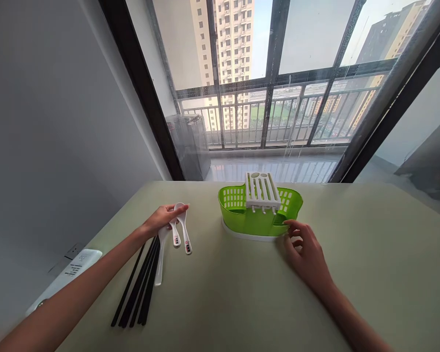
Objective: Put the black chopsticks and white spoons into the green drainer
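Observation:
My left hand (166,218) is closed on a white spoon (185,230), with thumb and fingers at its bowl end and the printed handle pointing toward me. A second, shorter-looking white spoon (175,234) is right beside it, its bowl partly hidden by my fingers. Under the hand lie a larger white utensil (160,261), its head mostly covered, and several black chopsticks (139,288). My right hand (304,247), loosely curled with thumb and index finger apart, reaches the right front of a green basket (256,225); the index fingertip appears to touch it.
A slotted white rack (263,189) with small hooks sits across the basket's top. All these stand on a pale table (220,298). A white object with printed text (73,266) lies at the left edge. Glass doors stand beyond the far edge.

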`<state>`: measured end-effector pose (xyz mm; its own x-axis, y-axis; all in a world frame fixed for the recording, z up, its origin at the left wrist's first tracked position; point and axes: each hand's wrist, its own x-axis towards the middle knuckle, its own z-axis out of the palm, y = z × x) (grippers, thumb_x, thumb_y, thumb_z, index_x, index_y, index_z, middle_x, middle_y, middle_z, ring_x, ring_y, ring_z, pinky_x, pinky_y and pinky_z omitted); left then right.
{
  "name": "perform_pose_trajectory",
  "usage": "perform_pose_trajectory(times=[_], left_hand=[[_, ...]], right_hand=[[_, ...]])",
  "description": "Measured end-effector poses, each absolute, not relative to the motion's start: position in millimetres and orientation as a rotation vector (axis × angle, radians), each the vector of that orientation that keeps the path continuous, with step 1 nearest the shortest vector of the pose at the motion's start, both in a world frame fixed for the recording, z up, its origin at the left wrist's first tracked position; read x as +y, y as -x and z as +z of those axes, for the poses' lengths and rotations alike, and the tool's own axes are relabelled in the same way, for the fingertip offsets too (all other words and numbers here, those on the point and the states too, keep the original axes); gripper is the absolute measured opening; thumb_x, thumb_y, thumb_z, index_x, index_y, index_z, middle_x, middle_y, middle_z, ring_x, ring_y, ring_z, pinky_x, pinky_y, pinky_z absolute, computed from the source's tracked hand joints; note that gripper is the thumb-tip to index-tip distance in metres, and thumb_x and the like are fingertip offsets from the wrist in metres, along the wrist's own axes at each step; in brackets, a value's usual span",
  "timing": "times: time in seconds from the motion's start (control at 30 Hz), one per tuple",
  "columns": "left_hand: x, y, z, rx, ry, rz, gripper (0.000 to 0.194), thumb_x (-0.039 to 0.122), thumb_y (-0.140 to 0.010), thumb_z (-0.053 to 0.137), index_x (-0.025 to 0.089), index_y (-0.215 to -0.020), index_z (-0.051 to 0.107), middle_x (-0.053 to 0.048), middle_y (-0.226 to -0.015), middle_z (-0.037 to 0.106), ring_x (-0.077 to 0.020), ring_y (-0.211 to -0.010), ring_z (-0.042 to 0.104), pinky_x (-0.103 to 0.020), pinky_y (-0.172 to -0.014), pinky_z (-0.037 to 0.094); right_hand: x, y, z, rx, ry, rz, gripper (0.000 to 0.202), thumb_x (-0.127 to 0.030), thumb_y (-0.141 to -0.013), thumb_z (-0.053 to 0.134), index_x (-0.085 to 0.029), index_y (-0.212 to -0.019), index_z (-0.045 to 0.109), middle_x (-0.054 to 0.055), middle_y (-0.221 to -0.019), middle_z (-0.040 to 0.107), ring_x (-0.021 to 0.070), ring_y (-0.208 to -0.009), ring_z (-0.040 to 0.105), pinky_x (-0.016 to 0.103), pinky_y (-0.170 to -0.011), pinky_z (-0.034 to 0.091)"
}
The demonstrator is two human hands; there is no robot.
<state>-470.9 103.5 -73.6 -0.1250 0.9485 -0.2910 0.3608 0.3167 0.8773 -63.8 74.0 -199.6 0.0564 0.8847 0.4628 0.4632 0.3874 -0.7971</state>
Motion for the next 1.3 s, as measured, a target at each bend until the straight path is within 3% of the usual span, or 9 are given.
perform_pose_trajectory(times=[0.5, 0.83, 1.07, 1.3], left_hand=[[112, 488, -81, 1.756, -1.207, 0.931, 0.061, 0.075, -0.066, 0.078, 0.018, -0.069, 0.058, 0.004, -0.054, 0.049, -0.0061, -0.040, 0.035, -0.022, -0.037, 0.026], [103, 484, -97, 1.768, -1.275, 0.710, 0.056, 0.071, -0.059, 0.083, 0.019, -0.066, 0.063, 0.003, -0.052, 0.053, -0.0098, -0.041, 0.041, -0.023, -0.040, 0.029], [101, 480, -102, 1.941, -1.593, 0.491, 0.051, 0.070, -0.069, 0.073, 0.020, -0.063, 0.063, 0.003, -0.050, 0.051, -0.0132, -0.044, 0.045, -0.023, -0.047, 0.031], [94, 474, -110, 2.035, -1.839, 0.575, 0.051, 0.065, -0.075, 0.069, 0.022, -0.052, 0.057, 0.001, -0.052, 0.052, -0.0156, -0.052, 0.047, -0.025, -0.053, 0.027]], right_hand=[[72, 65, -194, -1.570, 1.251, 0.502, 0.029, -0.038, -0.097, 0.054, -0.025, -0.123, 0.057, 0.006, -0.105, 0.057, 0.0188, -0.086, 0.062, 0.031, -0.065, 0.058], [72, 63, -196, -1.572, 1.240, 0.491, 0.028, -0.035, -0.097, 0.054, -0.026, -0.123, 0.057, 0.005, -0.105, 0.057, 0.0176, -0.086, 0.062, 0.029, -0.065, 0.057], [73, 64, -197, -1.566, 1.245, 0.506, 0.028, -0.035, -0.097, 0.054, -0.026, -0.123, 0.057, 0.005, -0.105, 0.056, 0.0175, -0.087, 0.061, 0.028, -0.064, 0.057], [73, 64, -196, -1.570, 1.252, 0.514, 0.028, -0.036, -0.097, 0.053, -0.026, -0.123, 0.057, 0.006, -0.105, 0.057, 0.0186, -0.087, 0.062, 0.030, -0.066, 0.058]])
